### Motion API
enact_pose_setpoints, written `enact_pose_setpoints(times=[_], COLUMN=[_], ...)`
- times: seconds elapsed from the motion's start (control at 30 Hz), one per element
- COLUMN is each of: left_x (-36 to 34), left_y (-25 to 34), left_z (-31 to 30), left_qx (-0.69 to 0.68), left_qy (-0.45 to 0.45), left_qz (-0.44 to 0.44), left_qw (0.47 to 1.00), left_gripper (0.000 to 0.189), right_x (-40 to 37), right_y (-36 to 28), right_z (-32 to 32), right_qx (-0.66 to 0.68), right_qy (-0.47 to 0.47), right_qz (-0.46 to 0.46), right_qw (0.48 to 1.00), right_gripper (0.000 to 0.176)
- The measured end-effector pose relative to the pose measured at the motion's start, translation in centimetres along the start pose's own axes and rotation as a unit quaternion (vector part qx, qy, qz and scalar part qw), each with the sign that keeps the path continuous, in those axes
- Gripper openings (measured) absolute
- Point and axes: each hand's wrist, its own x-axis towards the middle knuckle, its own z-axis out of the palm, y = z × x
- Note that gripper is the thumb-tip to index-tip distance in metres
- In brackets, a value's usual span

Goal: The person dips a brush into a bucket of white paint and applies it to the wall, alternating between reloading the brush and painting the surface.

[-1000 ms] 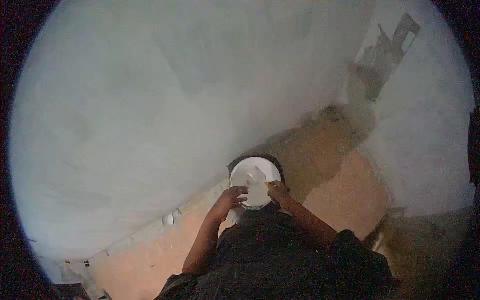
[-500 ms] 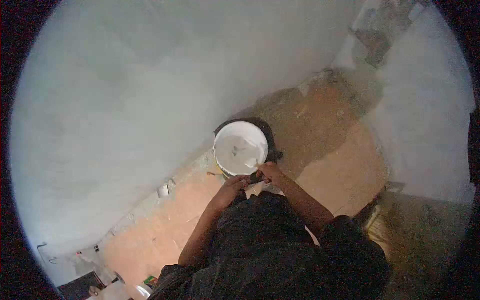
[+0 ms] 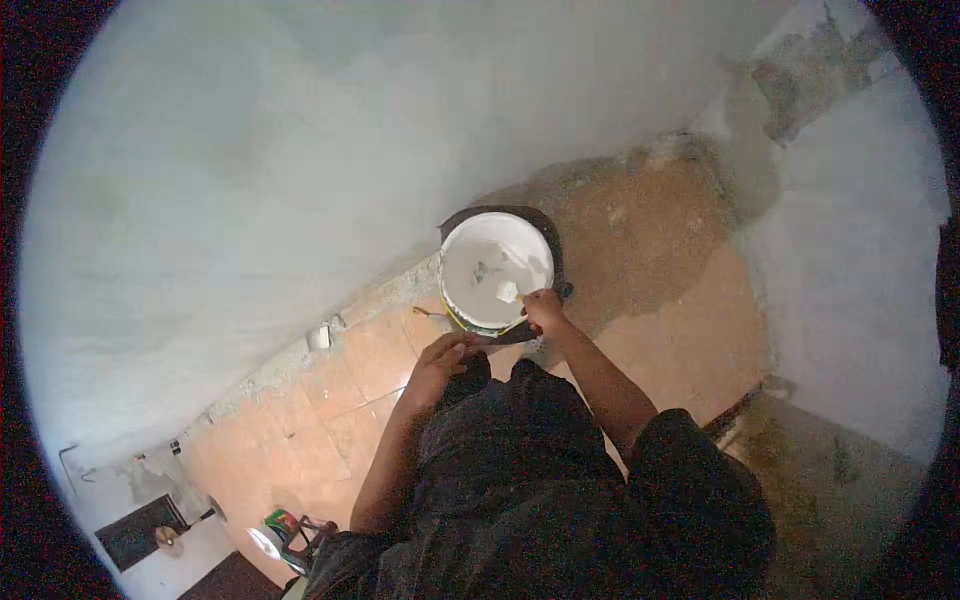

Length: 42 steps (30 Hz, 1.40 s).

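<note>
In my right hand (image 3: 544,311) is a short white-coated tool (image 3: 508,292), its coated end over the inside of the bucket. The fingers are closed around its handle at the near right rim. The white bucket (image 3: 447,268) stands on the floor and contains a pale grey-white mix (image 3: 480,292) with small darker patches. My left hand (image 3: 440,362) is just below the near rim, by my knees, with its fingers bent around the end of a dark, flat thing (image 3: 492,347). I cannot tell what that thing is.
A pale wall (image 3: 250,200) rises behind the bucket; another wall (image 3: 850,270) stands at right. Under the bucket lies dark sheeting (image 3: 557,245). Orange tiles (image 3: 330,425) and a brown patch (image 3: 630,220) cover the floor. A green-and-red container (image 3: 282,521) stands lower left.
My right hand has moved up and away from my left, bringing the white-coated tool over the bucket. My left hand has shifted slightly left. The view has tilted a little.
</note>
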Motion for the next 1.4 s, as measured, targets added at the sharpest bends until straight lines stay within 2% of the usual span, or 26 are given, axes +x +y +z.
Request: enact_pose_setpoints(times=[0.1,0.13,0.17,0.2,0.23,0.27,0.37,0.4,0.43,0.47,0.5,0.63,0.67,0.7,0.73,0.77,0.8,0.87,0.9,0.97,1.0,1.07,1.27,1.33,1.4], left_x=[0.4,-0.1,-0.5,-0.7,-0.7,-0.5,-0.2,-0.6,-0.7,-0.5,-0.2,-0.7,-0.6,-0.5,-1.1,-1.2,-1.0,-0.8,-0.7,-0.4,-0.2,0.0,1.0,1.0,1.1], left_y=[0.4,1.6,2.4,2.9,3.1,3.0,3.7,4.7,5.2,4.9,4.4,6.4,6.6,5.9,7.0,7.4,7.6,7.6,7.6,7.8,7.9,7.9,7.1,8.1,7.8], left_z=[-1.6,-2.0,-2.2,-2.4,-2.9,-3.0,-3.3,-3.3,-3.3,-3.5,-3.7,-3.6,-3.7,-4.4,-4.6,-4.8,-5.3,-6.1,-6.4,-7.2,-7.5,-8.1,-10.0,-10.1,-10.8], left_qx=[0.029,0.027,0.032,0.036,0.041,0.039,0.041,0.052,0.063,0.063,0.063,0.056,0.059,0.054,0.054,0.051,0.049,0.062,0.072,0.09,0.106,0.124,0.13,0.143,0.131], left_qy=[0.014,0.014,0.022,0.029,0.02,0.019,0.023,0.008,-0.008,-0.008,-0.015,-0.029,-0.022,-0.032,-0.032,-0.034,-0.036,-0.038,-0.037,-0.04,-0.042,-0.046,-0.065,-0.063,-0.076], left_qz=[0.029,0.027,0.024,0.022,0.025,0.022,0.025,0.012,0.0,-0.002,-0.002,-0.019,-0.034,0.001,-0.001,-0.015,-0.031,-0.022,-0.013,-0.017,-0.021,-0.025,-0.016,-0.04,-0.024], left_qw=[0.999,0.999,0.999,0.999,0.999,0.999,0.999,0.999,0.998,0.998,0.998,0.998,0.997,0.998,0.998,0.998,0.998,0.997,0.997,0.995,0.993,0.991,0.989,0.987,0.988], left_gripper=[0.039,0.039,0.039,0.04,0.039,0.039,0.038,0.037,0.037,0.037,0.037,0.034,0.033,0.031,0.031,0.031,0.031,0.031,0.031,0.031,0.032,0.032,0.034,0.035,0.035], right_x=[3.2,3.4,4.4,6.0,11.9,11.7,8.0,7.4,6.7,6.0,4.9,5.7,8.8,11.9,12.7,7.4,6.4,5.5,6.7,9.4,10.0,10.6,9.3,9.3,9.4], right_y=[2.0,1.1,0.6,0.6,5.1,4.6,-0.7,-1.8,-2.6,-2.8,-2.7,-2.8,0.6,3.8,4.4,-1.1,-2.4,-3.7,-2.4,0.0,0.5,0.8,-3.2,-3.7,-3.4], right_z=[1.3,2.0,2.8,3.3,3.8,3.8,3.4,4.1,5.0,5.7,5.5,5.8,6.1,6.3,6.5,5.9,5.9,5.8,6.3,7.6,7.8,8.0,8.3,8.4,8.9], right_qx=[0.107,0.106,-0.063,-0.229,-0.577,-0.577,-0.679,-0.678,-0.513,-0.311,-0.33,-0.313,-0.363,-0.411,-0.457,-0.339,-0.337,-0.232,-0.23,-0.325,-0.323,-0.385,-0.312,-0.297,-0.346], right_qy=[0.085,0.084,0.148,0.207,0.078,0.076,-0.016,-0.017,0.105,0.219,0.247,0.298,0.298,0.298,0.296,0.252,0.252,0.233,0.234,0.342,0.343,0.263,0.253,0.251,0.215], right_qz=[-0.162,-0.16,-0.137,-0.111,-0.331,-0.329,-0.23,-0.229,-0.135,-0.03,-0.133,-0.093,-0.081,-0.068,-0.056,-0.07,-0.067,-0.051,-0.05,-0.104,-0.102,-0.147,-0.086,-0.075,-0.157], right_qw=[0.977,0.978,0.977,0.945,0.742,0.743,0.697,0.698,0.841,0.924,0.901,0.897,0.879,0.859,0.837,0.904,0.905,0.943,0.943,0.875,0.876,0.872,0.912,0.918,0.9], right_gripper=[0.026,0.026,0.024,0.022,0.009,0.009,0.019,0.019,0.025,0.031,0.02,0.022,0.026,0.032,0.04,0.032,0.032,0.028,0.028,0.024,0.024,0.023,0.023,0.023,0.025])
